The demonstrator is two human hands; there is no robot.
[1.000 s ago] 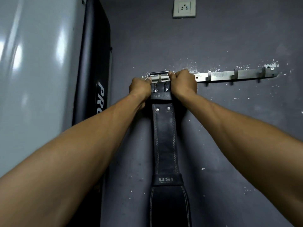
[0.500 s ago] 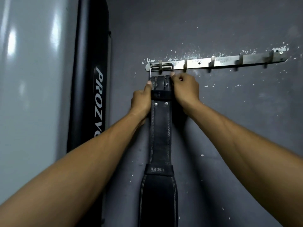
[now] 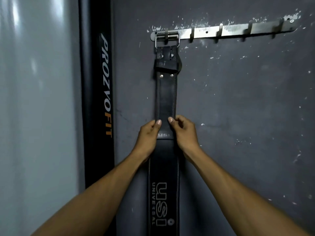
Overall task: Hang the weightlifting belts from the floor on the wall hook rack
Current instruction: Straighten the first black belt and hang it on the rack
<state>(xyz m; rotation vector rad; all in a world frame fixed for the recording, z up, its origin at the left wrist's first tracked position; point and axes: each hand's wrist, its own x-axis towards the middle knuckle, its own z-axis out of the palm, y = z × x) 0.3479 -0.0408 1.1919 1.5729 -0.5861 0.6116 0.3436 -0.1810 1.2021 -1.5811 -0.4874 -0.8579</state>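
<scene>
Belt (image 3: 165,99) hangs by its buckle (image 3: 167,39) on hook rack (image 3: 235,31), 12 o'clock. Left hand (image 3: 150,132) and right hand (image 3: 183,132) pinch strap edges, steadying. Next: release, fetch another.

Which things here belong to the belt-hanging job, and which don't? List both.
Job: belt, hung by its buckle on the hook rack; left hand and right hand gripping its edges.
Not the job: black padded board; grey wall.
</scene>
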